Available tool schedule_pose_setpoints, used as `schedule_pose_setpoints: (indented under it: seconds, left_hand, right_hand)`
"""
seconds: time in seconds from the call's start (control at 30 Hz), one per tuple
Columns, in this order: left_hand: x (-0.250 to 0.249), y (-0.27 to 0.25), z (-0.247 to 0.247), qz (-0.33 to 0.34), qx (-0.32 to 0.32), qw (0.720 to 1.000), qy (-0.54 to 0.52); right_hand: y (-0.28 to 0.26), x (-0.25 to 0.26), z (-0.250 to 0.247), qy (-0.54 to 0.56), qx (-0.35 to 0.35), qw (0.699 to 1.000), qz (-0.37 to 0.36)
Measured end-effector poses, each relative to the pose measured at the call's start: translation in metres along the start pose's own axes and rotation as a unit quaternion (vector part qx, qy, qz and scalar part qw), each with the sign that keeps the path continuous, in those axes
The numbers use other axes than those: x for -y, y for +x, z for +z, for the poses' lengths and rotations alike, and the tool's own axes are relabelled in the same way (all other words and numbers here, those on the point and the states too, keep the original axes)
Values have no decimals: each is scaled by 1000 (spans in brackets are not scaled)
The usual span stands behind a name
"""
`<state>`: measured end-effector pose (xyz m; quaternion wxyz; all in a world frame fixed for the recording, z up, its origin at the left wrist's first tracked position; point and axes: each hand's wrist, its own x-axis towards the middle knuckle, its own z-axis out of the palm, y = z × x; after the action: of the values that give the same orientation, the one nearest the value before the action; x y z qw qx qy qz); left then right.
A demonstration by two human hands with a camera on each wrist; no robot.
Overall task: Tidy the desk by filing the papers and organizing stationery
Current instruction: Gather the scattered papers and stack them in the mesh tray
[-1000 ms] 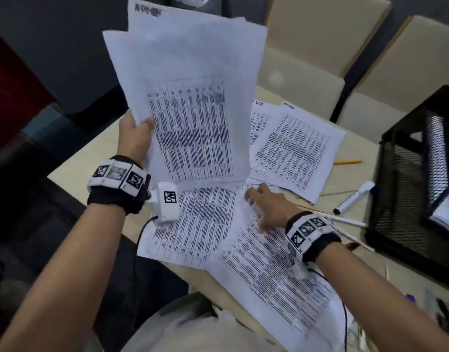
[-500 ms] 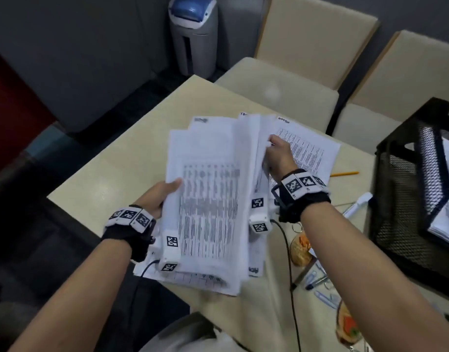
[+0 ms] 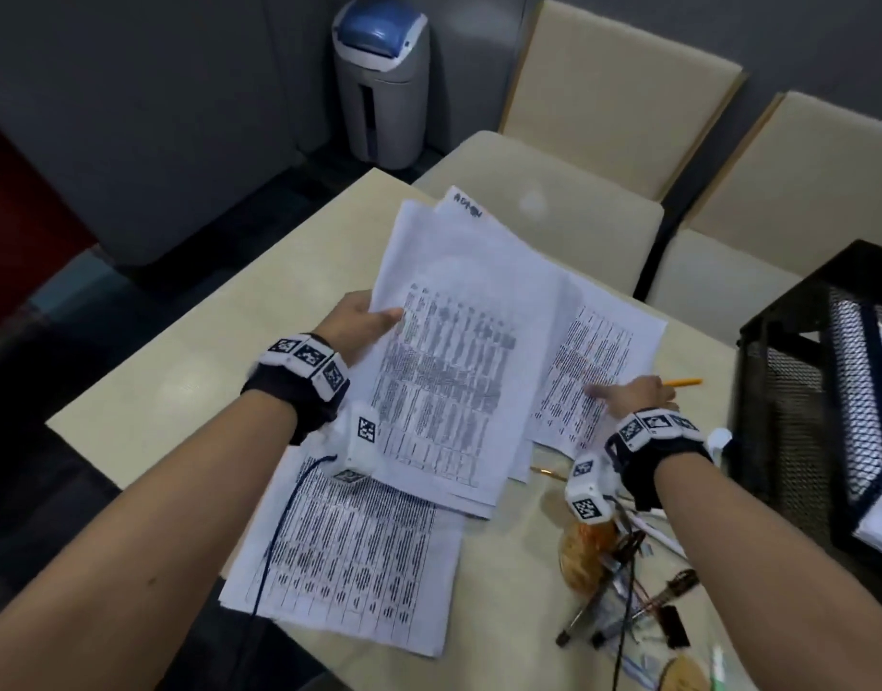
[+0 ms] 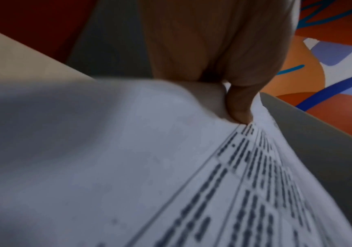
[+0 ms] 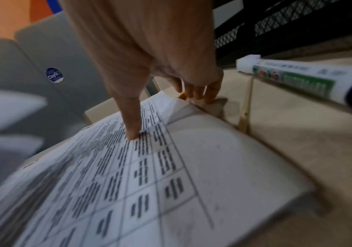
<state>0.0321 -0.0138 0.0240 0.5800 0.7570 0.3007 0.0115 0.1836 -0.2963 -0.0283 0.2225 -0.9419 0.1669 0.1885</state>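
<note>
My left hand (image 3: 374, 319) grips a stack of printed papers (image 3: 454, 366) by its left edge and holds it tilted just above the desk (image 3: 189, 371). The left wrist view shows the thumb on top of the stack of papers (image 4: 128, 167). Further right, my right hand (image 3: 631, 391) is on a single printed sheet (image 3: 598, 351) lying on the desk. There the thumb presses on the single sheet (image 5: 149, 167) while the fingers (image 5: 198, 95) hook its slightly raised right edge. Another printed sheet (image 3: 349, 556) lies at the desk's near edge.
A black mesh file tray (image 3: 803, 391) holding papers stands at the right. An orange pencil (image 3: 683, 382) and a white marker (image 5: 310, 81) lie beside my right hand. Pens and small items (image 3: 623, 605) clutter the near right. Beige chairs (image 3: 543, 202) and a bin (image 3: 379, 82) stand behind the desk.
Half a second ago both hands held the stack upright. The right hand has let go and dropped right onto the lone sheet; the left hand has lowered and tilted the stack.
</note>
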Motion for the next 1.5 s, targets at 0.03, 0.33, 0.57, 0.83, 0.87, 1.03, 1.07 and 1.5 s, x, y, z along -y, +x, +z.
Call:
schedule_pose_setpoints:
  seconds: [0.03,0.33,0.57,0.83,0.87,1.03,1.07,1.5]
  left_hand:
    - [-5,6,3,-18,11,1000,4]
    - [10,18,67,-74,75,971,214]
    - [9,-18,78,23,90,983,158]
    - [-56,-60,9,211,72,974,37]
    - [-64,-64,0,227,66,972,6]
    - [-89,-89,-27,307,26,944,-117]
    - [-88,-92,-29,309,18,941,-139]
    - [4,-96,10,145,-13,984,-105]
  right_hand:
    - [1,0,2,-13,6,1000,-25]
    - [-39,-8,46,28,78,990,-115]
    - [-45,-29,50,403,155,902,29]
    - [-107,-4,-26,561,233,761,-229]
    - [-115,4,-41,560,221,753,-263]
    - [-160,36,-93,548,127,719,-408]
    - [-167,37,-95,543,120,719,-417]
    - [-173,9,7,462,92,842,-264]
